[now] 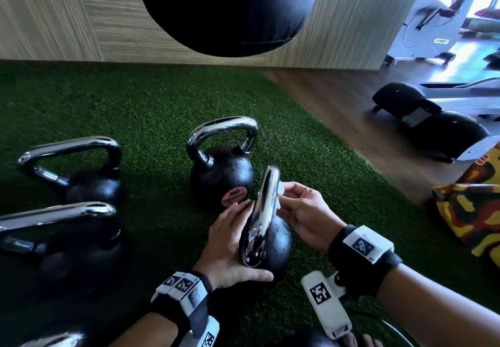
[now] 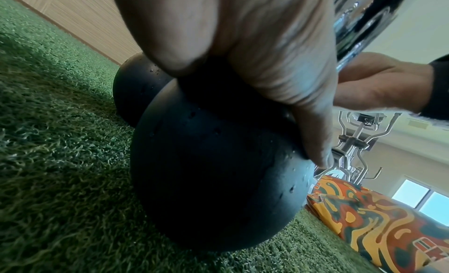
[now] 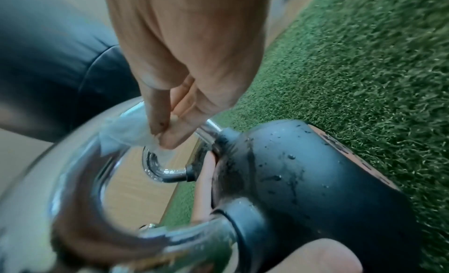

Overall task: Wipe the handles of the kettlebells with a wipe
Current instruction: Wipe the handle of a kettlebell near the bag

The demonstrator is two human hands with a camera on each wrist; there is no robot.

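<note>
A black kettlebell (image 1: 280,246) stands on green turf in front of me, its chrome handle (image 1: 263,211) seen edge-on. My left hand (image 1: 232,238) rests on the left side of the ball, fingers straight and thumb stretched along its near side. My right hand (image 1: 290,197) pinches a small white wipe (image 1: 280,191) against the upper right side of the handle. In the right wrist view the thumb and fingers (image 3: 165,135) press the wipe (image 3: 126,131) onto the chrome loop (image 3: 80,171). The left wrist view shows my palm (image 2: 243,56) on the wet ball (image 2: 213,181).
A second kettlebell (image 1: 221,173) with a pink label stands just behind. Two more (image 1: 92,184) (image 1: 67,252) stand at the left. A black punching bag (image 1: 230,8) hangs overhead. A patterned orange bag (image 1: 470,211) lies at the right on the wood floor, with gym machines (image 1: 433,21) beyond.
</note>
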